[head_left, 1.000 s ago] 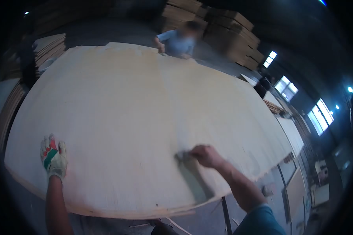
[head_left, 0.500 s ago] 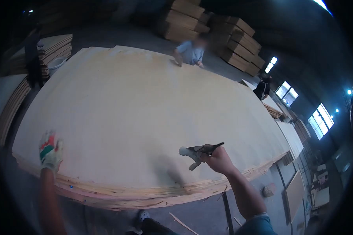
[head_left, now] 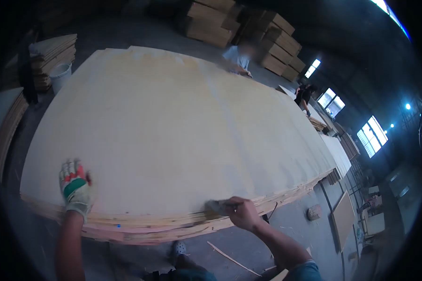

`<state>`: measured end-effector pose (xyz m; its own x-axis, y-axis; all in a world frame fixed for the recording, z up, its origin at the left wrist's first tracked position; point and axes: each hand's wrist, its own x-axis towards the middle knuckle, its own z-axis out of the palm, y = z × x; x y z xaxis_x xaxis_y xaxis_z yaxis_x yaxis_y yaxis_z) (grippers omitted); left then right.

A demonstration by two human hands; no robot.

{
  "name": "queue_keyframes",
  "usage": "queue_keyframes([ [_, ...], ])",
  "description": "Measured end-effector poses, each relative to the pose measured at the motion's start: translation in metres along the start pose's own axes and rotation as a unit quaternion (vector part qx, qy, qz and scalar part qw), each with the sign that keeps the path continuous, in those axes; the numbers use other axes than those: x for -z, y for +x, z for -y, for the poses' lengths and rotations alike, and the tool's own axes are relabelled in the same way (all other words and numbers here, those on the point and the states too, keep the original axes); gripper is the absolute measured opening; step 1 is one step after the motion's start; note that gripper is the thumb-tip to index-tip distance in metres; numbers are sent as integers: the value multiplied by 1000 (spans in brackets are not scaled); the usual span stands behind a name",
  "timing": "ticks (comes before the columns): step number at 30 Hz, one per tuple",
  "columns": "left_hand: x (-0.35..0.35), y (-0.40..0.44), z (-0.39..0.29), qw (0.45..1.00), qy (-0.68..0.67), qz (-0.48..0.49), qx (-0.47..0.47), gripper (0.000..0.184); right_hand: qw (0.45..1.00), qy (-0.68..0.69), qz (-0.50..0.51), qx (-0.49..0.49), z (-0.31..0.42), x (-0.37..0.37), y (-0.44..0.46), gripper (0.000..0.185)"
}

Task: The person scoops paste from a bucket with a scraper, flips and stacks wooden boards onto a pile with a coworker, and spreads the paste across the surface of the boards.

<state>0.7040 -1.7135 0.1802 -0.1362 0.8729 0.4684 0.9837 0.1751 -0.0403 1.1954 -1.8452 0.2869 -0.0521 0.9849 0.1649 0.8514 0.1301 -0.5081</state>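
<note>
A large pale plywood sheet (head_left: 164, 131) lies on top of a stack with rough, layered edges. My left hand (head_left: 76, 188), in a white glove with green and red patches, rests flat on its near left corner, fingers stretched out. At the near edge, my bare right hand (head_left: 244, 214) is closed round a putty knife (head_left: 216, 207). The knife's blade is blurred and is down at the sheet's rim; whether it touches cannot be made out.
Across the stack a person (head_left: 239, 58) leans at the far edge. Another person (head_left: 305, 96) works at the right, and a dark figure stands at the left near a white bucket (head_left: 61, 75). Wood strips (head_left: 232, 258) lie on the floor by my feet.
My right hand has moved down and left, bringing the putty knife from above the sheet to its near edge. The view has shifted slightly; my left hand stays on the sheet.
</note>
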Motion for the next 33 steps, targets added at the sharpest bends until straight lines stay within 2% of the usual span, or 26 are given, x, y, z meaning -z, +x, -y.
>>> queue_keyframes([
  [2,11,22,50,991,-114,65,-39,57,994,81,-36,-64,35,-6,22,15],
  [3,21,31,78,978,-170,103,-55,57,975,201,-73,-64,31,-18,35,15],
  [4,55,43,97,971,-134,199,12,58,975,199,-50,-90,43,-17,51,17],
  [5,49,38,124,980,-111,160,31,59,972,199,-30,-121,54,-17,64,18],
  [7,13,34,191,993,-68,77,60,61,984,-26,-27,-174,49,-64,84,21],
  [8,-9,33,207,995,-40,75,48,63,971,-140,-24,-194,41,-88,99,22],
  [9,-16,30,212,996,-38,68,47,64,976,-140,-112,-127,42,-107,105,23],
  [11,-24,32,210,997,-31,52,41,66,990,-116,-76,-28,43,-99,96,20],
  [13,-38,33,216,998,-11,42,41,66,987,-157,25,2,65,-84,56,17],
  [15,-48,35,215,999,-4,26,48,66,992,-94,-26,78,86,-99,17,15],
  [17,-47,33,214,999,3,9,37,66,995,-85,-17,40,135,-117,12,15],
  [18,-41,34,214,999,-8,20,40,66,999,-34,12,-16,150,-124,22,18],
  [20,-22,36,211,997,-35,50,45,67,994,90,6,-61,171,-128,55,19],
  [23,6,41,205,991,-69,89,73,68,950,267,21,-159,165,-166,108,21],
  [24,0,37,206,993,-74,65,72,67,994,-10,-10,-110,182,-179,119,23],
  [25,-3,35,206,994,-75,51,66,67,989,-106,-94,-47,178,-200,127,24],
  [27,-12,32,211,995,-76,29,59,66,986,-119,-95,69,184,-205,120,21],
  [30,-15,34,214,998,-55,6,41,66,978,-139,-10,153,193,-187,58,21],
  [33,4,42,211,995,-77,51,48,64,983,-118,-59,127,250,-213,28,30],
])
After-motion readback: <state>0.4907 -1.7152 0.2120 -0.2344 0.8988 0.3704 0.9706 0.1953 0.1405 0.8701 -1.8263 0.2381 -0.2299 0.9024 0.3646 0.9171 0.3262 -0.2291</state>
